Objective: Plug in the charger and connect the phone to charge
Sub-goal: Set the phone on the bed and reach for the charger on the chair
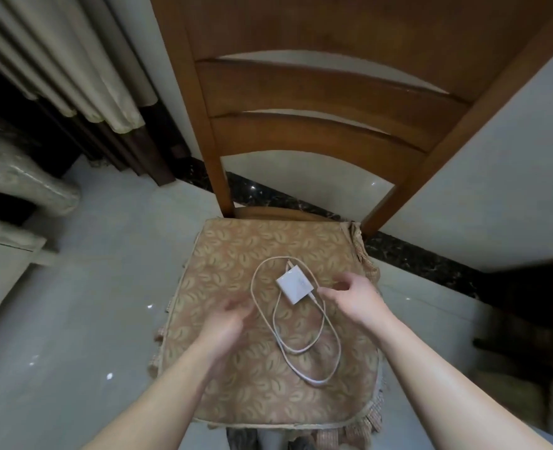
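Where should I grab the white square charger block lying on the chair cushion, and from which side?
Pinch the white square charger block across its two free side edges, coming from above. It lies flat on the patterned cushion, cable looped around it, and the right hand is nearest.

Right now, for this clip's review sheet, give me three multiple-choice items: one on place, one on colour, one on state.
1. Where does the charger lie?
A. on the chair cushion
B. on the floor
C. in a drawer

2. What colour is the charger?
A. black
B. white
C. red

3. How do the hands stand?
A. both grip the cable
B. both open, holding nothing
C. left holds a phone

Answers: 1 A, it rests on the patterned cushion; 2 B, block and cable are white; 3 B, left hand and right hand hover with fingers spread.
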`<state>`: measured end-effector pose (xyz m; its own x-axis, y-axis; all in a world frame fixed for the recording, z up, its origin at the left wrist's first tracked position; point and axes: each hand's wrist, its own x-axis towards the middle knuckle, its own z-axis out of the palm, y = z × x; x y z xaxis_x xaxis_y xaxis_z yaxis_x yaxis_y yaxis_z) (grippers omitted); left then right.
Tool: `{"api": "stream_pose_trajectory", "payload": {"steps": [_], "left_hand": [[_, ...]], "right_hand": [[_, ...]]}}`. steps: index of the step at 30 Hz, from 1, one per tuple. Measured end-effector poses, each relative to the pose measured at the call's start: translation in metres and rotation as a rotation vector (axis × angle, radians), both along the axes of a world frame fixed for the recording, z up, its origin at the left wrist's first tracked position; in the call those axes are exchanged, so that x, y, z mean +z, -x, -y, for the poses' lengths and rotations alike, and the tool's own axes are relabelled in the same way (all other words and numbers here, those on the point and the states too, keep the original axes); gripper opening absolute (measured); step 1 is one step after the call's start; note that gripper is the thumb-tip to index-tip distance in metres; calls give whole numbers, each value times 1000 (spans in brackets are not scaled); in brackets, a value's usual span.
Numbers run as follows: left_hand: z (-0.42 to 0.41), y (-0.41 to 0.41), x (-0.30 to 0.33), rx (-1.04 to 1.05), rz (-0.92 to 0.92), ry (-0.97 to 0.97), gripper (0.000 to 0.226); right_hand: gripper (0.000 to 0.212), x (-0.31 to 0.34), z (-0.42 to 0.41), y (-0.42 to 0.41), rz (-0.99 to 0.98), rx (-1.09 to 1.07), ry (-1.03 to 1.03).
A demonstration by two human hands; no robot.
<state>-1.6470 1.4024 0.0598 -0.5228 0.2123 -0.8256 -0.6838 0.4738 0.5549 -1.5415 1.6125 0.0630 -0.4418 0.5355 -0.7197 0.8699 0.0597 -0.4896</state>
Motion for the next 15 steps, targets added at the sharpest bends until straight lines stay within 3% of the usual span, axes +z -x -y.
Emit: {"api": "stream_pose_trajectory", "payload": {"steps": [4,8,12,15], "left_hand": [[-11,2,-27,-24,76,-39,12],[-21,3,-55,33,69,-42,26],[-28,3,-67,17,53,-38,16],[-35,3,-75,3,53,-46,41]], "right_hand": [[68,-27,-3,9,13,-8,29],[60,-44,-3,16,-6,-18,60],[51,-53,-2,22,-40,-9,84],[44,-59,-2,25,-53,7,87]]}}
